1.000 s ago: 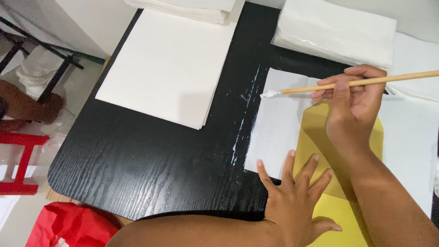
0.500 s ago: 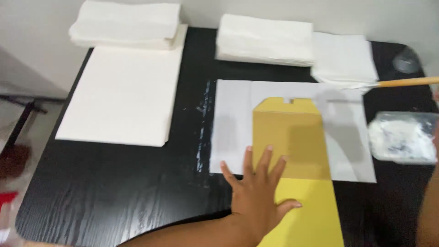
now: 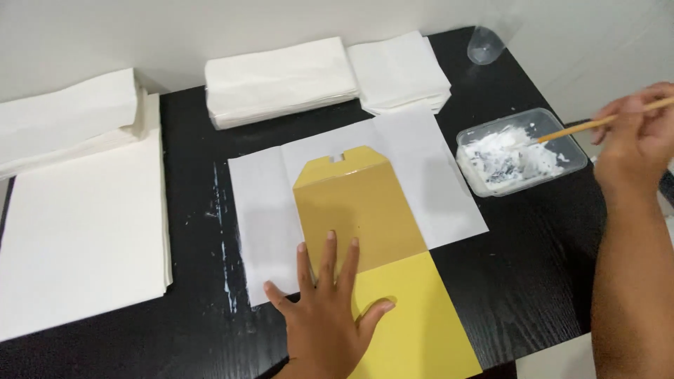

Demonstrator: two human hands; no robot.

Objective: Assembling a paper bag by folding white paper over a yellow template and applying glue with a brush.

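Yellow template (image 3: 365, 210) under flat, spread left hand (image 3: 326, 316), right hand (image 3: 635, 137) gripping brush (image 3: 597, 125)

A long yellow card template (image 3: 382, 281) is lying flat across a white paper sheet (image 3: 435, 189), its notched top end resting over the sheet's middle and its lower end running off the sheet's near edge onto the black table. The part over the sheet is looking duller and browner than the brighter lower part. A thin wooden-handled brush (image 3: 597, 123) is slanting down to the right of the template, its tip dipping into a clear rectangular plastic tub of white paste (image 3: 521, 151). That tub is sitting just beyond the sheet's right edge, well apart from the template, its paste smeared unevenly inside.
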